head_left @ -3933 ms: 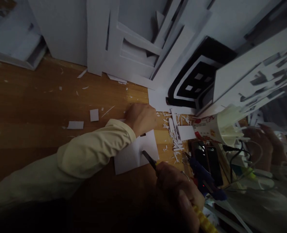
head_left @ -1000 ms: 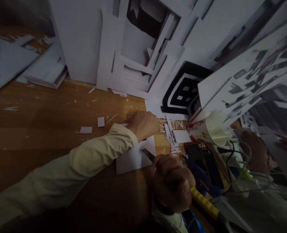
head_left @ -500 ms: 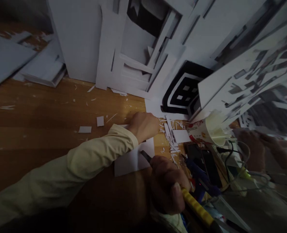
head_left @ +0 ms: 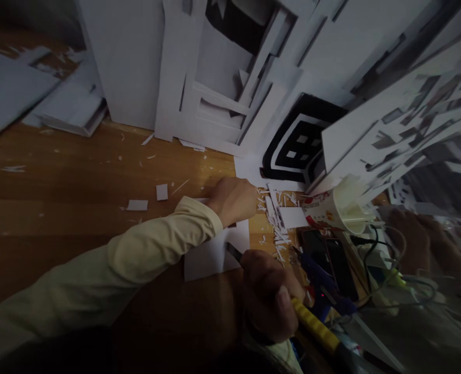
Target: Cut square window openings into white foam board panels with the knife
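The right hand [head_left: 271, 296] is clamped around a yellow-handled knife [head_left: 316, 324], its blade pointing far and left over a white sheet [head_left: 212, 255] on the near-middle of the wooden counter [head_left: 78, 192]; whether the tip touches it is unclear. The left hand [head_left: 233, 202] lies curled over the sheet's far edge, its fingertips hidden, so its grip cannot be told. Thin white scraps [head_left: 277, 221] lie right of the sheet, beside a printed cup [head_left: 319, 212] tipped toward the right.
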Demonstrator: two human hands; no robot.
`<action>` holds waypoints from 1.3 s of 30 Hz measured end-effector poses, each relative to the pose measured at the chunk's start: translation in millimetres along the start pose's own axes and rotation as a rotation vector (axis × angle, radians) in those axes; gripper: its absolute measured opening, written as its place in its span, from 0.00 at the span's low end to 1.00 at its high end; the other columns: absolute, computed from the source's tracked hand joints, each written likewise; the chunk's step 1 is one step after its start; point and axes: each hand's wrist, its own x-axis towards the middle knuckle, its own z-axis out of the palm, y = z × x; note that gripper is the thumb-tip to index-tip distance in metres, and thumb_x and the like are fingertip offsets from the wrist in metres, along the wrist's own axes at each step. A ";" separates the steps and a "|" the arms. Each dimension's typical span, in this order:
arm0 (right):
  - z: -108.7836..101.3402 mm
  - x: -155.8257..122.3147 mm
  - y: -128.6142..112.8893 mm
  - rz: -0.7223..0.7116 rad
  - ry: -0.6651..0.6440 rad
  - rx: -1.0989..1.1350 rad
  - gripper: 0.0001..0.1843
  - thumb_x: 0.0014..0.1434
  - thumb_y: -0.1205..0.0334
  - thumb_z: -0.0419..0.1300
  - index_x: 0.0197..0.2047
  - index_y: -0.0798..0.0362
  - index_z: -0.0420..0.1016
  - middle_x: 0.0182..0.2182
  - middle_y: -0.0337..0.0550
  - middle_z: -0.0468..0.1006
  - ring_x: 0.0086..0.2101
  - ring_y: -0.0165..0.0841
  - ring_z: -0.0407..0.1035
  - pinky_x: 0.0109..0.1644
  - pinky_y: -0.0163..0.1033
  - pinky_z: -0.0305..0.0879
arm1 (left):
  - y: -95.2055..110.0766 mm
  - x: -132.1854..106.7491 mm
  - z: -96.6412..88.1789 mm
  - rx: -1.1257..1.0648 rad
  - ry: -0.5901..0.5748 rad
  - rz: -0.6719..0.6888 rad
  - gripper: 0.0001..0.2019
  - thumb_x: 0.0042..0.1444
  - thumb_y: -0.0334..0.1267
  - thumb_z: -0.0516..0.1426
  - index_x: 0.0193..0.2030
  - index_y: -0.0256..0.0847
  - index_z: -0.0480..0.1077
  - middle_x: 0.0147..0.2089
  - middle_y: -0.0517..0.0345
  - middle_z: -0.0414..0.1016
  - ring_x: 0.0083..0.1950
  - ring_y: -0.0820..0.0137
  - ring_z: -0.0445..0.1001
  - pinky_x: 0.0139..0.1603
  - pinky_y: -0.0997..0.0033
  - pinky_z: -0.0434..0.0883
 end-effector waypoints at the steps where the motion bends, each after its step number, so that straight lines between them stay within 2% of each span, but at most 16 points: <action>1: -0.9 0.3 -1.0 0.036 0.012 -0.003 0.18 0.65 0.58 0.51 0.23 0.50 0.55 0.18 0.32 0.50 0.19 0.28 0.48 0.27 0.39 0.51 | -0.5 0.5 1.7 -0.003 -0.008 -0.002 0.14 0.62 0.34 0.53 0.43 0.36 0.82 0.38 0.43 0.83 0.39 0.62 0.80 0.39 0.67 0.71; 4: -1.6 3.0 -2.6 0.106 0.032 -0.010 0.20 0.65 0.58 0.51 0.22 0.51 0.53 0.17 0.32 0.49 0.19 0.27 0.49 0.28 0.39 0.52 | -2.2 1.6 7.5 -0.002 -0.013 -0.002 0.14 0.61 0.36 0.54 0.41 0.36 0.82 0.39 0.43 0.83 0.40 0.60 0.80 0.39 0.67 0.71; 8: 0.5 9.5 -3.5 0.122 0.024 0.000 0.21 0.65 0.59 0.51 0.21 0.51 0.52 0.17 0.31 0.49 0.19 0.26 0.48 0.27 0.37 0.52 | -4.1 2.3 12.0 0.004 0.007 0.024 0.15 0.60 0.36 0.53 0.41 0.36 0.82 0.39 0.41 0.83 0.42 0.58 0.81 0.37 0.65 0.71; 16: -1.9 13.4 -8.8 0.173 0.001 -0.020 0.19 0.65 0.60 0.51 0.22 0.51 0.56 0.17 0.31 0.50 0.18 0.27 0.48 0.26 0.37 0.50 | -5.1 3.3 9.5 0.003 0.002 0.005 0.16 0.61 0.38 0.53 0.40 0.36 0.82 0.38 0.42 0.83 0.40 0.60 0.80 0.39 0.65 0.72; 23: -4.8 12.8 -9.7 0.192 -0.028 -0.017 0.20 0.66 0.60 0.51 0.22 0.50 0.54 0.17 0.31 0.50 0.18 0.27 0.48 0.26 0.37 0.50 | -5.3 2.8 8.3 0.004 0.006 0.040 0.16 0.60 0.36 0.52 0.41 0.37 0.82 0.41 0.42 0.84 0.43 0.58 0.81 0.38 0.65 0.73; 29: -7.2 16.0 -12.0 0.208 -0.101 -0.017 0.19 0.66 0.60 0.51 0.22 0.50 0.56 0.17 0.32 0.51 0.19 0.28 0.50 0.26 0.38 0.50 | -4.2 3.1 8.4 -0.001 -0.013 0.022 0.15 0.60 0.37 0.54 0.42 0.37 0.82 0.41 0.43 0.84 0.42 0.60 0.81 0.41 0.67 0.73; 39: -6.7 13.0 -14.4 0.242 -0.063 -0.018 0.19 0.64 0.59 0.53 0.22 0.50 0.54 0.16 0.32 0.49 0.18 0.27 0.47 0.25 0.39 0.46 | -5.0 3.6 8.6 -0.017 -0.028 0.026 0.15 0.60 0.37 0.54 0.42 0.37 0.82 0.39 0.43 0.83 0.40 0.60 0.80 0.40 0.66 0.72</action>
